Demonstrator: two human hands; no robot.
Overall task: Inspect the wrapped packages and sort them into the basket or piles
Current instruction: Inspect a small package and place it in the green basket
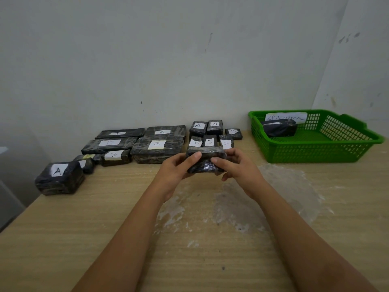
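Wooden table (84, 239), glossy wrapped package (205, 160)

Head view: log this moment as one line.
hands: left and right both hold package above table | label: unseen | basket: one package inside

Black packages (205, 160), white labels (156, 144), green basket (315, 152), tan table (84, 239)

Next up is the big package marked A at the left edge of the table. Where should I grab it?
Come from above and grip the package marked A across its two short sides. It lies flat and stands alone, with only a small bundle near its back right corner, so both sides are open.
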